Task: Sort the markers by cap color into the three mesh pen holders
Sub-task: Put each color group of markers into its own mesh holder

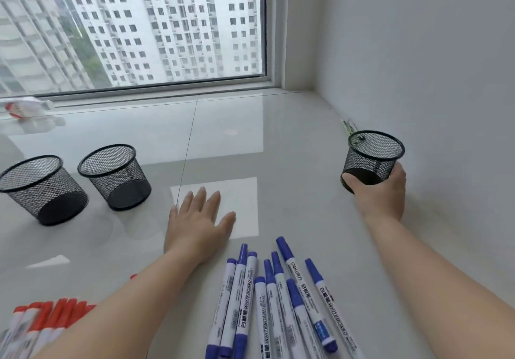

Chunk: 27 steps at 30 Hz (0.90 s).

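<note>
The right hand (380, 191) reaches far to the right with the forearm stretched out from the near edge, and grips a black wire-mesh pen holder (373, 158) low on its near side — the thumb (351, 178) is pressed against the mesh at the left and the other fingers curl around the right of the cup. This holder stands close to the white wall (432, 66), and its rim looks slightly tilted. Whether its base rests on the glossy pale worktop (278, 141) or is just lifted cannot be told.

The left hand (199, 219) lies palm down in the middle of the worktop, fingers straight and a little spread, pointing away, holding nothing; its forearm runs back toward the near left.

Two more black mesh pen holders (114, 176) stand side by side at the left, well apart from the held one — both look empty.

A bunch of white whiteboard markers with blue caps (267, 297) lies near, between the two forearms, most with their caps pointing away. A second bunch of markers with red caps (53, 314) lies at the near left corner, partly behind the left forearm.

Beyond the worktop, a large window (133, 29) shows pale apartment blocks.
</note>
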Each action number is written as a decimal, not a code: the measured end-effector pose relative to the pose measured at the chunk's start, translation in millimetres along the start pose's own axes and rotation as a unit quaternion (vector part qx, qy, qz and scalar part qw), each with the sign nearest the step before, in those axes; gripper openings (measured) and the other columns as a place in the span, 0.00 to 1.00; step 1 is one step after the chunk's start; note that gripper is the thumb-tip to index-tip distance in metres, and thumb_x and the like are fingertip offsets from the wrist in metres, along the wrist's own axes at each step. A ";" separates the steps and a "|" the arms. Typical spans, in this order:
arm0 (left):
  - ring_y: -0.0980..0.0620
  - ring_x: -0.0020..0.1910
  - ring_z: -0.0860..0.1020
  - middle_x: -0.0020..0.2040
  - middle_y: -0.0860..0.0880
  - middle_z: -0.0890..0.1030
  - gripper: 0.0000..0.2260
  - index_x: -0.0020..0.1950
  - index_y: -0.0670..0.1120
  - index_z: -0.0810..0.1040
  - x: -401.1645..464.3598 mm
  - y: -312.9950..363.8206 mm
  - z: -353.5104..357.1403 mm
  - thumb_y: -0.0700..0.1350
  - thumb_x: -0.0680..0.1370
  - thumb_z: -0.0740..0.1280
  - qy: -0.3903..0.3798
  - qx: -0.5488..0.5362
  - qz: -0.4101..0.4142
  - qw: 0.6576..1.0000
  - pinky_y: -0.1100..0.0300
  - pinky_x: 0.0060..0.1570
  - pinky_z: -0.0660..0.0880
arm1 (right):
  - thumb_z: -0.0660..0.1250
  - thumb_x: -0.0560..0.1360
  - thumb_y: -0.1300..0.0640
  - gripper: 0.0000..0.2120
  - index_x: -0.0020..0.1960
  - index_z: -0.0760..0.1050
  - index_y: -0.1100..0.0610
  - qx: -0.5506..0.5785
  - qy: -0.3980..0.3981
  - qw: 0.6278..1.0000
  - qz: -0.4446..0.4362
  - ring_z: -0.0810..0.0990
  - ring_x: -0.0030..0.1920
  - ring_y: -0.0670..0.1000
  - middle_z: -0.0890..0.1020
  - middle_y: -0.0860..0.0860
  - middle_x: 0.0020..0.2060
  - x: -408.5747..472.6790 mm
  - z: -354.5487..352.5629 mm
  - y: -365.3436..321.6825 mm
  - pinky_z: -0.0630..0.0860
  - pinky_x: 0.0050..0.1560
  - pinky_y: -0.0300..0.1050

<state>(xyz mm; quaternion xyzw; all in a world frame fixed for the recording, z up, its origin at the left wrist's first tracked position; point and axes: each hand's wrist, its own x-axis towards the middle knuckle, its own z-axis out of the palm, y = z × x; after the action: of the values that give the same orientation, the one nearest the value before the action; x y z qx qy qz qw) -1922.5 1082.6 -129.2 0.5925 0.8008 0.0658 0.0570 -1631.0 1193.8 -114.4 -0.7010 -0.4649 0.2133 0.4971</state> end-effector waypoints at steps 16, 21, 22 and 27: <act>0.52 0.76 0.49 0.77 0.53 0.55 0.27 0.74 0.55 0.58 -5.5 1.6 -12.9 0.62 0.76 0.54 0.001 -0.061 -0.004 0.998 0.52 0.73 0.47 | 0.78 0.58 0.46 0.42 0.65 0.66 0.60 -0.015 -0.074 0.997 0.007 0.70 0.63 0.58 0.73 0.55 0.62 -29.7 12.3 -22.5 0.69 0.64 0.54; 0.51 0.70 0.62 0.70 0.51 0.67 0.22 0.70 0.51 0.66 -21.5 -26.5 -35.6 0.54 0.77 0.60 -0.006 -0.124 -0.012 0.992 0.55 0.66 0.61 | 0.79 0.59 0.47 0.42 0.66 0.64 0.58 0.045 -0.161 0.986 -0.003 0.72 0.63 0.56 0.73 0.54 0.62 -73.4 36.6 -59.1 0.70 0.65 0.54; 0.51 0.69 0.63 0.69 0.51 0.68 0.21 0.69 0.51 0.67 -26.1 -35.1 -41.1 0.53 0.77 0.60 -0.009 -0.130 -0.016 0.991 0.55 0.64 0.63 | 0.78 0.59 0.47 0.43 0.67 0.64 0.58 0.052 -0.173 0.983 -0.008 0.72 0.63 0.55 0.73 0.54 0.62 -85.3 43.1 -67.4 0.70 0.64 0.53; 0.51 0.65 0.69 0.67 0.52 0.72 0.18 0.66 0.52 0.71 -49.4 -90.7 -64.5 0.52 0.76 0.60 0.002 -0.137 -0.049 0.989 0.57 0.60 0.67 | 0.79 0.59 0.49 0.40 0.65 0.65 0.57 0.085 -0.240 0.967 -0.016 0.73 0.60 0.53 0.74 0.52 0.61 -150.1 83.6 -100.0 0.71 0.61 0.49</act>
<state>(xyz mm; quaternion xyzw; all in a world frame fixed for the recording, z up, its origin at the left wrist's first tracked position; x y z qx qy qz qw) -2004.4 1006.7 -80.7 0.5389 0.8127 0.1728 0.1390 -1810.2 1113.3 -84.0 -0.5767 -0.5618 0.4066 0.4319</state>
